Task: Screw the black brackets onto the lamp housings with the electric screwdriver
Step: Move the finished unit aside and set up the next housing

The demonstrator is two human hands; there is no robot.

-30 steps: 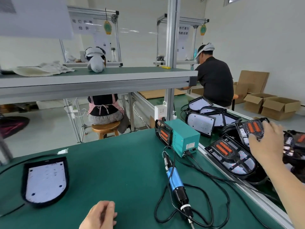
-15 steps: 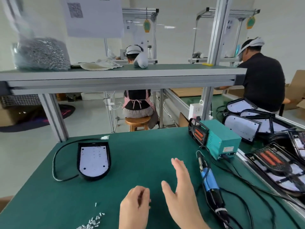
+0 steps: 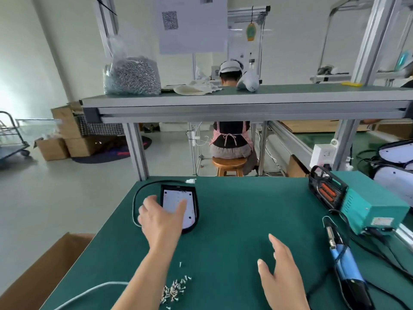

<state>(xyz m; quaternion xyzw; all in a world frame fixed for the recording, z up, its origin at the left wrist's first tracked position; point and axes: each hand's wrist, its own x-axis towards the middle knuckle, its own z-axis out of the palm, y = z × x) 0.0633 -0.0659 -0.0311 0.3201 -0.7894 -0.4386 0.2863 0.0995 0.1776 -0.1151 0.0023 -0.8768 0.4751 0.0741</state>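
A black lamp housing (image 3: pixel 191 208) with a white LED panel lies on the green table (image 3: pixel 234 215), its black cable looping off to the left. My left hand (image 3: pixel 159 218) reaches over the housing's near left side with fingers spread, the thumb over the white panel. My right hand (image 3: pixel 280 271) hovers over the table with straight fingers and holds nothing. The blue and black electric screwdriver (image 3: pixel 345 267) lies on the table to the right of my right hand. A small heap of loose screws (image 3: pixel 174 290) lies near the front edge.
A teal power supply (image 3: pixel 368 206) sits at the right with cables running to the screwdriver. More lamp housings (image 3: pixel 397 166) lie at the far right. A bag of screws (image 3: pixel 131 74) stands on the upper shelf. A cardboard box (image 3: pixel 42 276) is at the table's left. A person sits on a stool beyond.
My view has swung left. My left hand has reached forward from the front edge onto the lamp housing. My right hand has come back from the housings at right and now hovers above the table.
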